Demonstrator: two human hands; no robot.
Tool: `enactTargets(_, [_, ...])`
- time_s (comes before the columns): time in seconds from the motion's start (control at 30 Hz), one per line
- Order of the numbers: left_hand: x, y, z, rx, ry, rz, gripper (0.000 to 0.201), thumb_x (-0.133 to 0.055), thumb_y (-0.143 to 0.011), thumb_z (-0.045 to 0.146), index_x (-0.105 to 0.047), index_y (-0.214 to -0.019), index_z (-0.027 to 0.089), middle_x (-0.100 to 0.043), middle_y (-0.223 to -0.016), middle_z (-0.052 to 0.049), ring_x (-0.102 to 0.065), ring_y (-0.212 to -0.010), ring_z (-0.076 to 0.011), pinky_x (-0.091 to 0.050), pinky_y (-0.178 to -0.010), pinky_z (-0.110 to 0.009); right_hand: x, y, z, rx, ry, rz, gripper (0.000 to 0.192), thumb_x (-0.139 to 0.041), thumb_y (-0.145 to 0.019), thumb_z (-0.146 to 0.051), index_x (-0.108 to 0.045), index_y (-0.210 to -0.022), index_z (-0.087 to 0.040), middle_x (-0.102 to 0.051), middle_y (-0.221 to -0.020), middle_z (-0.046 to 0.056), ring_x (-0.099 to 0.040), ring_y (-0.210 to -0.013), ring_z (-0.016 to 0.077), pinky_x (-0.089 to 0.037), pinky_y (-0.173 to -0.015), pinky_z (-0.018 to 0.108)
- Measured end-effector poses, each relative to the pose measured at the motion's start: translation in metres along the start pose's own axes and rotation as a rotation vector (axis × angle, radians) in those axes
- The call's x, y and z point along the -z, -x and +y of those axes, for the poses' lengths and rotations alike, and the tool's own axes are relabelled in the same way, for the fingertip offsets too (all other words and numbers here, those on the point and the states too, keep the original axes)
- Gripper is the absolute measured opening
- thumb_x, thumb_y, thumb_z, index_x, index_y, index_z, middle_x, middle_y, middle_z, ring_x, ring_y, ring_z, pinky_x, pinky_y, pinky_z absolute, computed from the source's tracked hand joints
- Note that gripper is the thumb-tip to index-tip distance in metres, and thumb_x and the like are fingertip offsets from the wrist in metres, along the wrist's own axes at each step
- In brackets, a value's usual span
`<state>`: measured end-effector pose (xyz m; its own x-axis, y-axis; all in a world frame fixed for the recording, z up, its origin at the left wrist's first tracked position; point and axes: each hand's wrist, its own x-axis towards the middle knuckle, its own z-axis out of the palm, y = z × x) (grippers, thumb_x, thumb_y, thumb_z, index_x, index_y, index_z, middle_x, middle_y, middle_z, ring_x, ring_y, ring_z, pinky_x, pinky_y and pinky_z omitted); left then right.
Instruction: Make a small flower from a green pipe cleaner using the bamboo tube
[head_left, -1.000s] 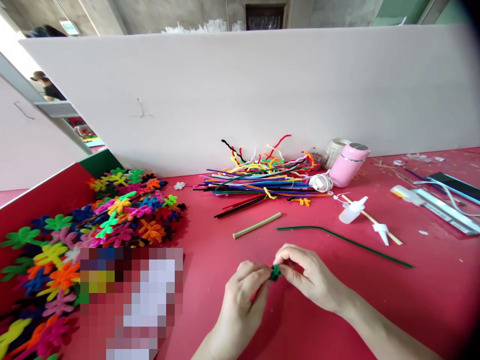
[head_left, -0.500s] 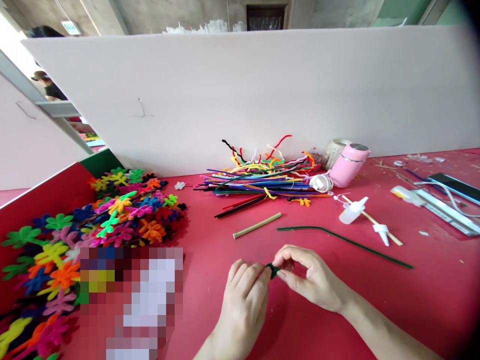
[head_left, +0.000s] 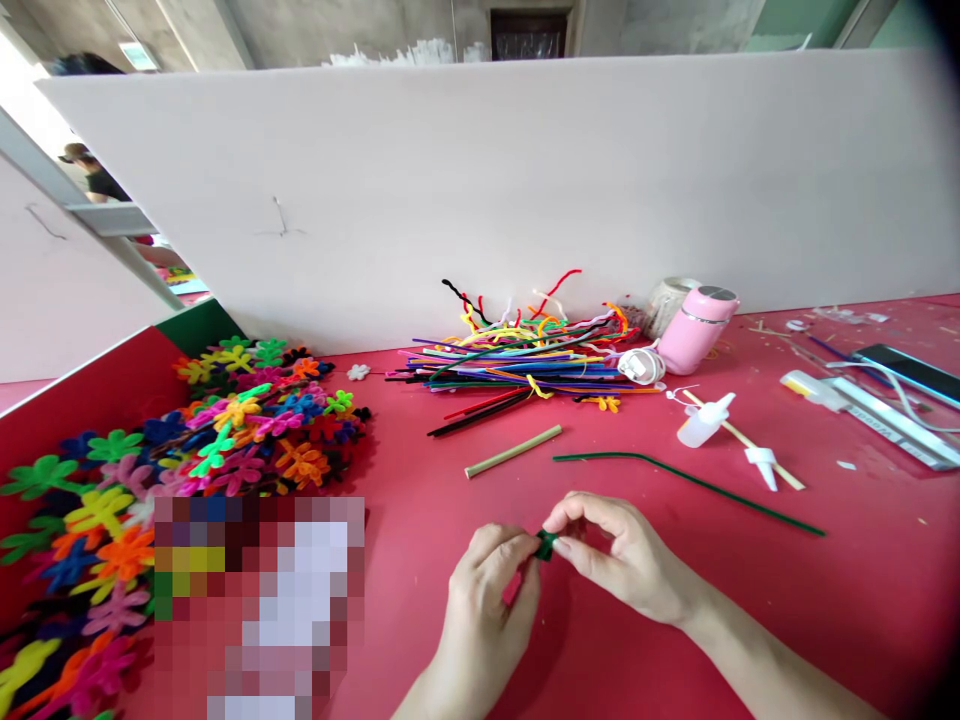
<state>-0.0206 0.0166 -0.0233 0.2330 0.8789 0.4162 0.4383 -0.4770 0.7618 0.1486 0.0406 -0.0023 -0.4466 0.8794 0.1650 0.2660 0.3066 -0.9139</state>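
Between both hands is a small dark green pipe-cleaner piece (head_left: 546,545), bent into a compact shape. My left hand (head_left: 491,600) pinches its left side with thumb and forefinger. My right hand (head_left: 626,560) grips its right side between thumb and fingertips. Fingers cover part of the piece, so its exact form is hard to make out. Beyond my hands a long green pipe cleaner (head_left: 690,487) lies slightly bent on the red table (head_left: 637,670). A short pale green stick (head_left: 513,452) rests to its left.
Colourful pipe-cleaner flowers (head_left: 120,510) are heaped at the left. A pile of straight pipe cleaners (head_left: 517,360) lies at the back beside a pink bottle (head_left: 697,330). A glue bottle (head_left: 705,420) and a phone (head_left: 911,370) are at the right. A white board (head_left: 525,180) stands behind.
The left fingers have shifted and opened a gap between thumb and forefinger, showing more of the green piece. The right hand is almost unmoved.
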Motion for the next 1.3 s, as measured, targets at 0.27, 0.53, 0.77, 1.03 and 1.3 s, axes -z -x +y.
enactTargets(0.27, [-0.004, -0.003, 0.004, 0.481, 0.422, -0.057, 0.007, -0.054, -0.074, 0.016, -0.061, -0.072, 0.014, -0.06, -0.066, -0.003, -0.053, -0.062, -0.0141, -0.044, -0.061, -0.025, -0.005, 0.001, 0.003, -0.042, -0.028, 0.027, 0.009, -0.047, -0.081, -0.012, -0.05, -0.087, -0.018, -0.054, -0.077, 0.0, -0.052, -0.071, 0.0111, -0.045, -0.067, 0.02])
enactTargets(0.53, [-0.007, -0.005, 0.006, 0.641, 0.667, -0.015, 0.006, -0.06, -0.069, 0.016, -0.062, -0.067, 0.011, -0.061, -0.059, -0.003, -0.053, -0.056, -0.012, -0.043, -0.056, -0.023, -0.009, 0.004, 0.002, -0.009, 0.157, 0.08, 0.013, -0.046, -0.078, -0.01, -0.046, -0.088, -0.019, -0.055, -0.073, -0.001, -0.053, -0.064, 0.0107, -0.046, -0.061, 0.021])
enactTargets(0.77, [-0.007, -0.006, 0.004, 0.684, 0.84, 0.004, 0.004, -0.064, -0.067, 0.014, -0.064, -0.065, 0.012, -0.063, -0.057, -0.002, -0.055, -0.055, -0.0116, -0.042, -0.057, -0.023, -0.011, 0.004, 0.001, 0.053, 0.264, 0.155, 0.012, -0.049, -0.077, -0.012, -0.049, -0.087, -0.02, -0.057, -0.071, 0.0, -0.055, -0.061, 0.0114, -0.045, -0.061, 0.023])
enactTargets(1.03, [-0.002, -0.008, -0.005, 0.82, 1.325, -0.032, 0.004, -0.067, -0.065, 0.011, -0.067, -0.069, 0.013, -0.065, -0.066, -0.003, -0.056, -0.059, -0.0115, -0.04, -0.066, -0.026, -0.001, 0.0, 0.007, -0.16, -0.106, 0.132, 0.011, -0.046, -0.085, -0.027, -0.052, -0.089, -0.018, -0.055, -0.075, 0.0, -0.054, -0.069, 0.012, -0.045, -0.062, 0.02])
enactTargets(1.3, [-0.001, -0.007, -0.005, 0.834, 1.393, -0.077, 0.003, -0.065, -0.068, 0.009, -0.067, -0.067, 0.011, -0.06, -0.062, -0.002, -0.047, -0.057, -0.0081, -0.035, -0.062, -0.023, -0.006, -0.001, 0.001, -0.137, -0.136, -0.026, 0.008, -0.05, -0.082, -0.02, -0.052, -0.076, -0.015, -0.051, -0.068, -0.001, -0.048, -0.063, 0.0113, -0.04, -0.059, 0.022])
